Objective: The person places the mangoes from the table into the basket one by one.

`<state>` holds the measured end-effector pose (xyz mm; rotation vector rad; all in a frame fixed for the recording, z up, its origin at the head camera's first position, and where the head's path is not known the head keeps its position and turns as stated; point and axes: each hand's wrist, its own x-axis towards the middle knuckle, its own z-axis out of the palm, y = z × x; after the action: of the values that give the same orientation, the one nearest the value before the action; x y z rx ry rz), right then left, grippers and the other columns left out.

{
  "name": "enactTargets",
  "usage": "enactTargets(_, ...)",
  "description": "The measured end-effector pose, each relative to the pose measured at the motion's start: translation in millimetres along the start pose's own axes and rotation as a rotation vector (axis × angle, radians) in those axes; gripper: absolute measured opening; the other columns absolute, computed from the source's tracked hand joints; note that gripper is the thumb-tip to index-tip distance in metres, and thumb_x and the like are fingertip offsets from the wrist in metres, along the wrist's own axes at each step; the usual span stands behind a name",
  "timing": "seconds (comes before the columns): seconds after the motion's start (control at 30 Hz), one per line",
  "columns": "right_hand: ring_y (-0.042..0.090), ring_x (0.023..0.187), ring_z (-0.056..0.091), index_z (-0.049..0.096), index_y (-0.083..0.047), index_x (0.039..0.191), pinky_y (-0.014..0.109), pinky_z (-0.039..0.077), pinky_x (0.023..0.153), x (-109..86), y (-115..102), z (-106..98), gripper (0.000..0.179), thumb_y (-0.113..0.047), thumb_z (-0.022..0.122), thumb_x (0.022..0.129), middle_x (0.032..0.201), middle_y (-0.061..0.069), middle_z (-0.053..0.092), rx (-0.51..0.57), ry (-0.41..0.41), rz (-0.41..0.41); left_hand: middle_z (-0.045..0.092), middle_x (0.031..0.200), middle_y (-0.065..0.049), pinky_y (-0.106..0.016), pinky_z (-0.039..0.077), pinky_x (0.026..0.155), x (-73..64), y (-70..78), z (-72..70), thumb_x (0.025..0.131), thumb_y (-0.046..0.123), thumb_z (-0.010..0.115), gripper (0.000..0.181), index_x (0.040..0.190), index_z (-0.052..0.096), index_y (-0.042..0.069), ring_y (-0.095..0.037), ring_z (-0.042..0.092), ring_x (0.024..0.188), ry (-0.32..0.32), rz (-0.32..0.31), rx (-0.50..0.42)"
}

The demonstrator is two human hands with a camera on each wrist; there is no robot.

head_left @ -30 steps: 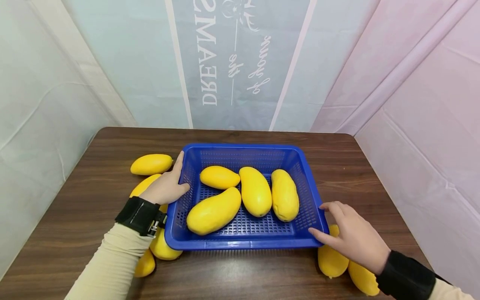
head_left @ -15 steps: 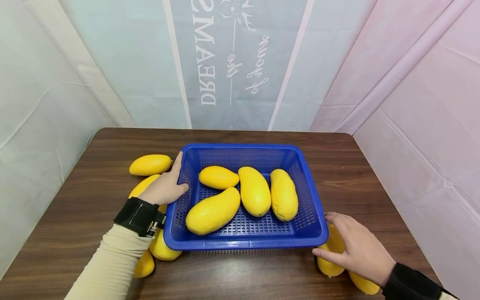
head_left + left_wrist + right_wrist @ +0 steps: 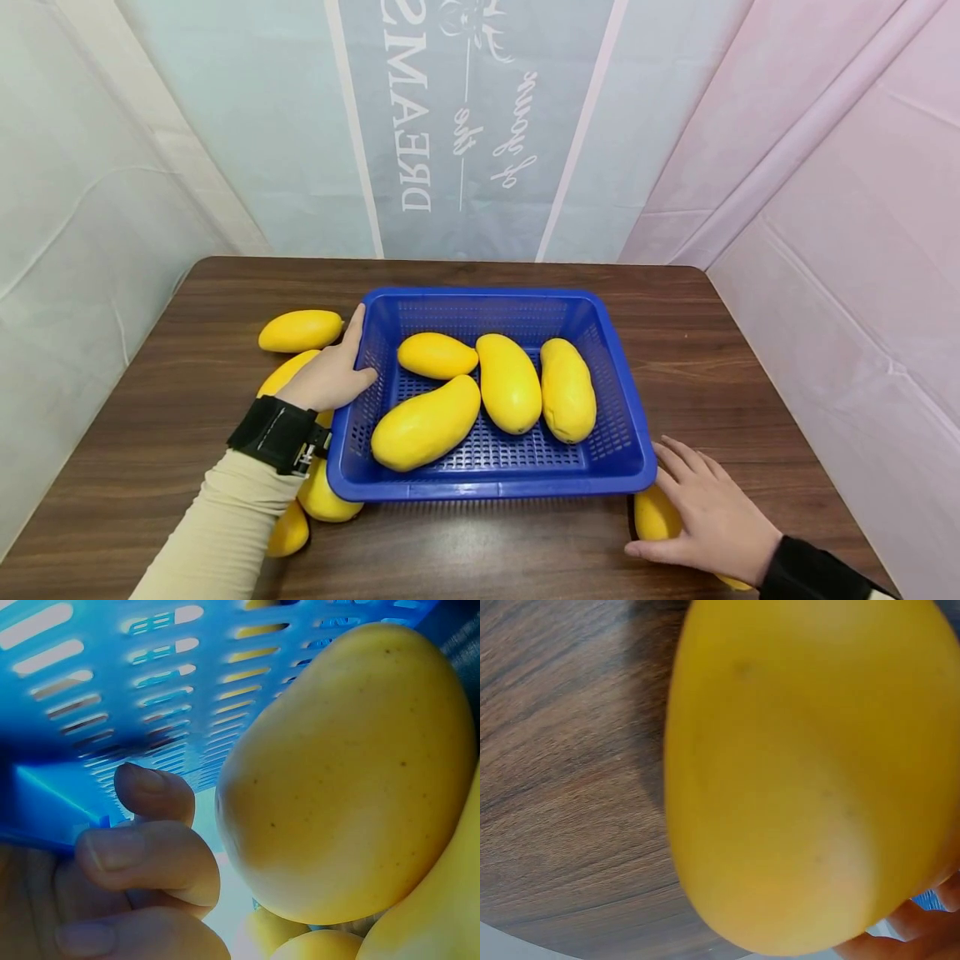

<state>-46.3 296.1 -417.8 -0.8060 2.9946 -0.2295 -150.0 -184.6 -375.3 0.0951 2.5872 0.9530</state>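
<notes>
A blue plastic basket with slotted walls holds several yellow mangoes. At its left rim my left hand grips the edge; in the left wrist view its fingers curl beneath the rim, beside a large mango. Near the basket's front right corner my right hand reaches over a mango on the table, fingers spread and thumb out to the left. That mango fills much of the right wrist view, with fingertips showing past its lower right side. The hand partly covers it.
Several mangoes lie left of the basket on the brown wooden table, including one at the back and another near the front. Part of one more mango shows under the right wrist. Cloth curtains surround the table.
My right hand has left the basket's right rim and moved down toward the front, over the mango beside it. The left hand and the basket have stayed nearly still.
</notes>
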Motion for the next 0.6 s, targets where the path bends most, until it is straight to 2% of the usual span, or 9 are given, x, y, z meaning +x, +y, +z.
enactTargets(0.33,0.046,0.129,0.043,0.054,-0.024,0.141,0.069,0.043,0.090,-1.0,5.0,10.4,0.098,-0.084,0.065,0.065,0.138,0.010,0.053,-0.041,0.009,-0.073,0.056,0.064,-0.008,-0.034,0.055,0.050,-0.1,-0.1,0.6,0.098,0.017,0.050,0.095,0.155,-0.026,0.018,-0.022,0.059,0.044,0.008,0.005,-0.002)
enactTargets(0.6,0.050,0.130,0.037,0.048,-0.026,0.146,0.071,0.042,0.090,0.3,7.7,13.5,0.104,-0.086,0.064,0.062,0.142,0.012,0.047,-0.012,-0.010,-0.110,0.055,0.063,-0.008,-0.033,0.055,0.050,0.2,-0.1,0.9,0.098,0.017,0.050,0.095,0.154,-0.027,0.019,-0.021,0.058,0.043,0.006,0.004,-0.003)
